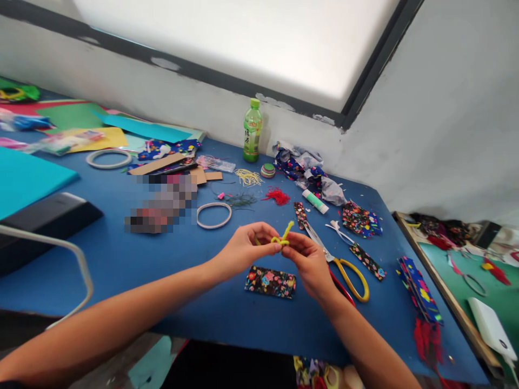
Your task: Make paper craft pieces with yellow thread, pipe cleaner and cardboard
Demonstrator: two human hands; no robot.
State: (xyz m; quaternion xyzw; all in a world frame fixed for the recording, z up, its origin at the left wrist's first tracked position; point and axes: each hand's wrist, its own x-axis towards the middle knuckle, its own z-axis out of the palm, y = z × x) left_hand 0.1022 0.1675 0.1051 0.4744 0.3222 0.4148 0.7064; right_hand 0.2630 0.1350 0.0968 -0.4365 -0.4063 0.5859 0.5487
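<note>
A looped yellow-green cord (pixel 285 237) is pinched between my two hands above the blue table. My left hand (pixel 251 246) grips the loop from the left with thumb and fingers. From the right, my right hand (pixel 308 262) pinches the same cord, whose short end sticks up. Below them on the table lies a black floral fabric rectangle (pixel 270 282). Scissors with yellow and red handles (pixel 352 280) lie beside my right hand, partly hidden by it. A narrow floral strip (pixel 300 215) rests just beyond.
A glue stick (pixel 315 201), red threads (pixel 277 196), yellow threads (pixel 248 177) and a roll of tape (pixel 214 215) lie farther back. A green bottle (pixel 252 132) stands near the wall. A tasselled floral piece (pixel 420 290) lies by the right edge of the blue table (pixel 182 302).
</note>
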